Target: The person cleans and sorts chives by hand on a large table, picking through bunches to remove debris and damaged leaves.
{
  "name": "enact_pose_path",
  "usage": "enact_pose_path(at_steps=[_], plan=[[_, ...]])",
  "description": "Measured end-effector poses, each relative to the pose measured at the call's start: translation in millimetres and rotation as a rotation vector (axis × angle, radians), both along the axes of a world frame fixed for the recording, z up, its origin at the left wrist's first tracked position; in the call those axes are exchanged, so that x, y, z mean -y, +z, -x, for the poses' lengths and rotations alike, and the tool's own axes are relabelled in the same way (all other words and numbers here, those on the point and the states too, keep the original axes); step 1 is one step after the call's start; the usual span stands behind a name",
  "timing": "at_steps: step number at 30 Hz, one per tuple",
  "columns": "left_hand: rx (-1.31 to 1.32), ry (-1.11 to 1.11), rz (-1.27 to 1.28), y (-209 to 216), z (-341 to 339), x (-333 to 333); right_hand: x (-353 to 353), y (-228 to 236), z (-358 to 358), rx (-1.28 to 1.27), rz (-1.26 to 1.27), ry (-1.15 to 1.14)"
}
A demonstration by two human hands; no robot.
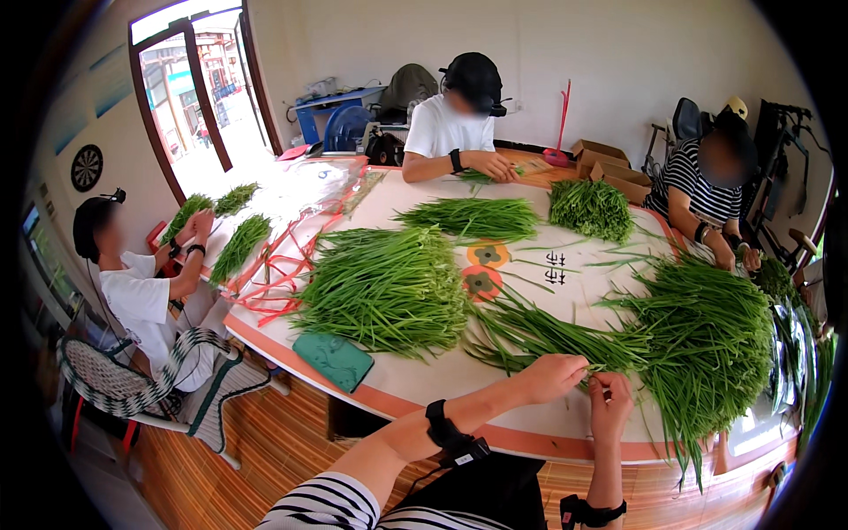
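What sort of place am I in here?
It looks like a small indoor workroom, perhaps an informal one: people work around a big table heaped with green stalks, near a dartboard and a glass door.

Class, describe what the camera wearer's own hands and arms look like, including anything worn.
Both the left hand and right hand are ungloved. A black strap with a boxy black module circles the left forearm; another black band circles the right. The left sleeve is short, striped black and white.
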State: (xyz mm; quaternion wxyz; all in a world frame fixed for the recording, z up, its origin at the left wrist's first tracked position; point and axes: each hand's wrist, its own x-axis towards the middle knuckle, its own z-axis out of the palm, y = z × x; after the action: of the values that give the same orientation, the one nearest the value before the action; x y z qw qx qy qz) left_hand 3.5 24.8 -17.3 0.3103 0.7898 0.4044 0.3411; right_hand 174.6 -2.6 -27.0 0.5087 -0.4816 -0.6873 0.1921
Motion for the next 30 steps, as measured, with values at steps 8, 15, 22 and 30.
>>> enact_pose_path(at_steps=[8,15,22,30], plan=[[-0.059,-0.049,-0.007,-13.3,0.1,-2.6,-1.1,-2.6,1.3,-0.057,0.072,0.024],[-0.083,0.043,0.023,-8.2,9.9,-3.5,-7.0,1.6,-5.9,-0.243,0.207,-0.023],[0.023,0.245,0.017,8.3,11.6,-2.8,-11.0,-1.3,-39.6,0.053,0.104,-0.128],[0.057,0.246,0.006,9.2,11.0,-2.6,-3.4,-6.6,-24.8,0.315,-0.024,-0.025]])
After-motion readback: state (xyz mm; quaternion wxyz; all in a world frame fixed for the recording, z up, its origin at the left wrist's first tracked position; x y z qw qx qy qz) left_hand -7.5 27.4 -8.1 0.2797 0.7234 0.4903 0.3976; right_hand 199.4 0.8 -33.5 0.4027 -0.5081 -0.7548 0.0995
